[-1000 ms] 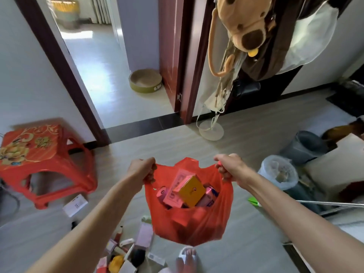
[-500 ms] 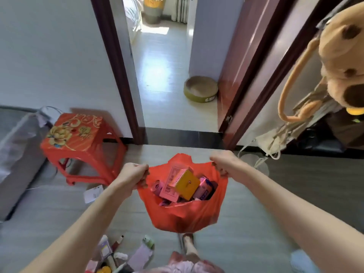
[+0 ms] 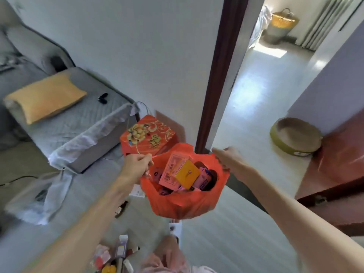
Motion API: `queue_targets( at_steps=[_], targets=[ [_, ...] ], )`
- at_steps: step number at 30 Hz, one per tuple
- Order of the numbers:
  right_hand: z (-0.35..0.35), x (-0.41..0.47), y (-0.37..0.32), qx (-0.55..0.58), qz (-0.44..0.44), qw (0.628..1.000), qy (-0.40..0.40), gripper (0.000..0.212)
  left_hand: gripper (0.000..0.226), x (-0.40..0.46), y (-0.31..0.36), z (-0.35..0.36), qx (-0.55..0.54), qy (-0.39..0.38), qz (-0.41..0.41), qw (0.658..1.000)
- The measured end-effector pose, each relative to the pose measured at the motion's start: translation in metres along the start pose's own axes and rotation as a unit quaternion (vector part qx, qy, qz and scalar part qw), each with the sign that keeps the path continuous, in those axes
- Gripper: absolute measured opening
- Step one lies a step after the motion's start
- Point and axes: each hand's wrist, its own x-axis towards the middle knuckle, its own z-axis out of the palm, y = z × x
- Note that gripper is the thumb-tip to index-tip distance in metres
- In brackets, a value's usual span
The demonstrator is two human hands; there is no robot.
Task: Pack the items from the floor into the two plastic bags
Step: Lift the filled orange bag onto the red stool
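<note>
A red plastic bag (image 3: 183, 203) hangs in the air between my hands, its mouth open. My left hand (image 3: 136, 166) grips the bag's left handle and my right hand (image 3: 226, 160) grips the right one. Inside the bag lie a yellow box (image 3: 187, 174), a pink box (image 3: 171, 172) and other small packages. Several loose items (image 3: 116, 255) remain on the floor near my feet, among them a tube and a yellow thing. A white card (image 3: 137, 191) lies on the floor behind the bag.
A red plastic stool (image 3: 147, 134) stands just behind the bag. A grey bed with an orange pillow (image 3: 45, 97) fills the left. A clear plastic bag (image 3: 39, 198) lies crumpled at the left. An open doorway with a round cat bed (image 3: 295, 136) is at the right.
The view has swung left: the plush toy and bins at the right are gone and the bed has come into sight. Both hands still hold the bag's handles.
</note>
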Motion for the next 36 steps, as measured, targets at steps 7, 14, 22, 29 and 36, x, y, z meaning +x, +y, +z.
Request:
queue_targets(
  at_steps=[7, 14, 22, 29, 36],
  targets=[
    [0.054, 0.102, -0.100, 0.041, 0.029, 0.997, -0.051, 0.034, 0.041, 0.136, 0.038, -0.051, 0.017, 0.043, 0.007, 0.999],
    [0.106, 0.182, -0.182, 0.135, 0.070, 0.977, -0.146, 0.037, 0.041, 0.241, 0.098, -0.077, 0.122, 0.066, 0.043, 0.989],
    [0.148, 0.259, -0.218, 0.119, 0.065, 0.963, -0.232, 0.038, 0.036, 0.367, 0.133, -0.103, 0.197, 0.076, 0.007, 0.977],
    [0.164, 0.311, -0.241, 0.094, 0.100, 0.955, -0.262, 0.028, 0.028, 0.446, 0.124, -0.078, 0.269, 0.033, -0.032, 0.962],
    [0.171, 0.337, -0.255, 0.107, 0.126, 0.952, -0.258, 0.031, 0.028, 0.479, 0.127, -0.075, 0.257, 0.043, -0.035, 0.965]
  ],
)
